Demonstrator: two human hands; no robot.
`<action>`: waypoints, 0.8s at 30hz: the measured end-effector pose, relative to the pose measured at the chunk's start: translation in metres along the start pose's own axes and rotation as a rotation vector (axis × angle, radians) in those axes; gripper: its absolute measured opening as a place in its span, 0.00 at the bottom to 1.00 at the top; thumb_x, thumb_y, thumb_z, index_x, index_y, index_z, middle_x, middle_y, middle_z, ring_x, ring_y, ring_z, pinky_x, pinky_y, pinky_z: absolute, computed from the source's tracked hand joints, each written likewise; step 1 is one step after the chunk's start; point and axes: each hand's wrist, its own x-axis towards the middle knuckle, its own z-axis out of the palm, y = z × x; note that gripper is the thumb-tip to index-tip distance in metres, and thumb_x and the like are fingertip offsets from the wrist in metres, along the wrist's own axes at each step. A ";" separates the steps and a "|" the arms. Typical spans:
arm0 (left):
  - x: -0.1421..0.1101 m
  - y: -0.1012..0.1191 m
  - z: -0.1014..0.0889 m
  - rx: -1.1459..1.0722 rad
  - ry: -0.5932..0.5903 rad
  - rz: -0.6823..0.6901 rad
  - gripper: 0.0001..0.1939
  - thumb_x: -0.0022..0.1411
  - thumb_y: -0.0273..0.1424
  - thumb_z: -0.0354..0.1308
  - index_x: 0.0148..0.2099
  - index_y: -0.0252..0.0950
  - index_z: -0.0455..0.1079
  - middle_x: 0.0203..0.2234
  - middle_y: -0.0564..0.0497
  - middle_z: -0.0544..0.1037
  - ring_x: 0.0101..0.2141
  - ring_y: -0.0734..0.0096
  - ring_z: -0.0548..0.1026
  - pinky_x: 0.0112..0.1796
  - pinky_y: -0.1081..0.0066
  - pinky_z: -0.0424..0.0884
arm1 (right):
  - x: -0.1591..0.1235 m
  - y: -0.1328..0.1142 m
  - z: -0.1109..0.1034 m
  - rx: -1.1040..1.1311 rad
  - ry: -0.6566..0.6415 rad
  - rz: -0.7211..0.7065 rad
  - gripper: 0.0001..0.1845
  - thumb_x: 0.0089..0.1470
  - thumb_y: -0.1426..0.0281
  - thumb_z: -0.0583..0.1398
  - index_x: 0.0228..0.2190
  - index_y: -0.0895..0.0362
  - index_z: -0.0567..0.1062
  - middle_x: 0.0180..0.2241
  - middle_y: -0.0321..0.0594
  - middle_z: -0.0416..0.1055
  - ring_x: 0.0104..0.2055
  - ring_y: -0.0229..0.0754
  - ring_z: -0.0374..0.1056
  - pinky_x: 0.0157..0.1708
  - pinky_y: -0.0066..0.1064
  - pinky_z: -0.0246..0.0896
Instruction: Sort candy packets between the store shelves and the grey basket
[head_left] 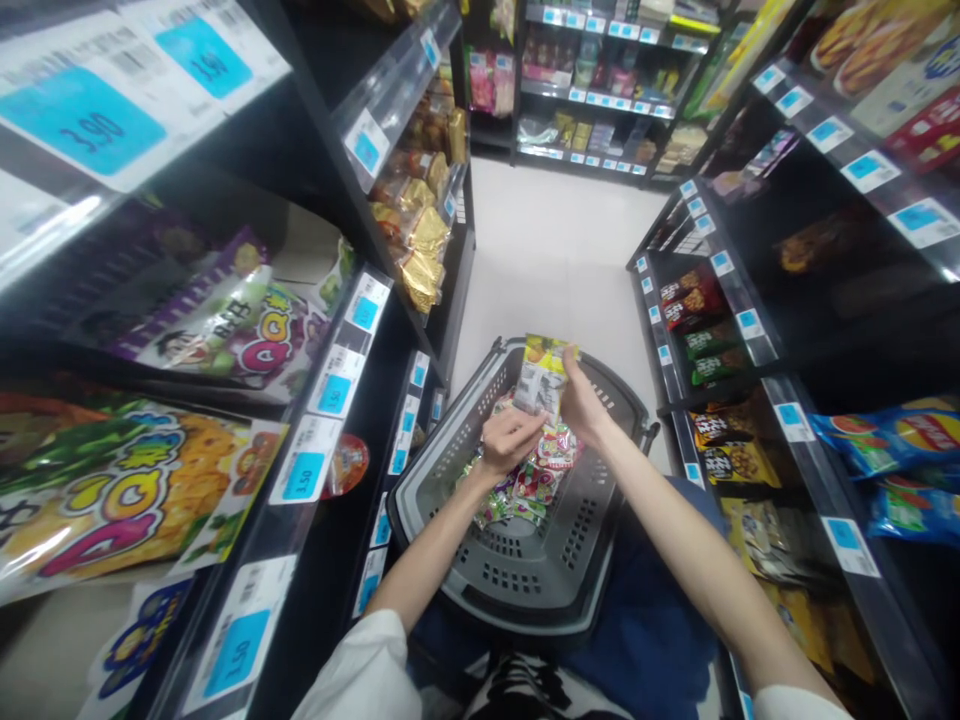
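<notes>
Blurred yellow-and-grey packet (541,382), its lower edge partly behind the left hand (510,438).

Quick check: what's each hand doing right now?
Left hand: curled at the lower edge of the yellow-and-grey packet; grip cannot be told.
Right hand: holding the packet's right side.

Packet (541,385) at the dial's centre — thin, shiny plastic film. Basket (517,592), 5 o'clock: smooth, mostly matt plastic. Its packs (536,482): glossy printed film. Wrappers (427,235), 11 o'clock — crinkled, bright, foil-like. Floor (540,230), 1 o'clock: smooth, faint sheen. Bag (142,490), 8 o'clock: slick, reflective plastic. Labels (304,462), also 8 o'clock: paper-like. Sleeve (367,670), 7 o'clock: matt cloth.
</notes>
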 end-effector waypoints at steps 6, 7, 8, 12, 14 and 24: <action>-0.009 -0.004 0.001 0.014 -0.225 0.104 0.16 0.67 0.27 0.58 0.55 0.44 0.75 0.30 0.51 0.81 0.34 0.72 0.79 0.37 0.70 0.71 | 0.012 0.011 -0.014 0.019 0.281 0.017 0.26 0.44 0.48 0.69 0.27 0.58 0.76 0.27 0.42 0.78 0.35 0.48 0.76 0.37 0.36 0.70; -0.009 -0.004 0.001 -0.003 -0.234 0.089 0.15 0.68 0.27 0.57 0.55 0.44 0.75 0.30 0.51 0.82 0.35 0.72 0.79 0.38 0.70 0.71 | 0.013 0.012 -0.016 0.044 0.300 0.038 0.25 0.46 0.48 0.69 0.27 0.59 0.76 0.27 0.42 0.78 0.35 0.48 0.76 0.36 0.36 0.71; -0.009 -0.004 0.001 -0.013 -0.236 0.083 0.15 0.68 0.28 0.57 0.55 0.44 0.75 0.30 0.51 0.82 0.35 0.71 0.79 0.38 0.69 0.71 | 0.014 0.012 -0.018 0.067 0.310 0.061 0.25 0.47 0.48 0.68 0.28 0.59 0.76 0.27 0.43 0.78 0.34 0.48 0.76 0.36 0.36 0.71; -0.008 -0.005 0.000 0.048 -0.240 0.145 0.13 0.67 0.27 0.58 0.52 0.42 0.76 0.31 0.51 0.82 0.35 0.70 0.79 0.37 0.68 0.72 | 0.016 0.010 -0.021 0.103 0.309 0.118 0.24 0.51 0.48 0.66 0.31 0.58 0.76 0.27 0.42 0.78 0.33 0.47 0.76 0.35 0.35 0.71; -0.008 -0.006 0.001 0.063 -0.263 0.159 0.10 0.68 0.28 0.57 0.49 0.41 0.77 0.29 0.50 0.82 0.35 0.69 0.79 0.37 0.68 0.72 | 0.015 0.010 -0.022 0.098 0.302 0.122 0.24 0.52 0.48 0.65 0.31 0.58 0.76 0.27 0.42 0.78 0.33 0.47 0.76 0.36 0.35 0.71; -0.001 -0.003 0.001 0.126 -0.191 0.272 0.09 0.68 0.26 0.56 0.47 0.38 0.76 0.28 0.51 0.81 0.34 0.71 0.79 0.36 0.68 0.73 | 0.013 0.009 -0.018 0.149 0.293 0.156 0.21 0.56 0.52 0.64 0.31 0.58 0.76 0.28 0.42 0.79 0.36 0.47 0.76 0.39 0.37 0.71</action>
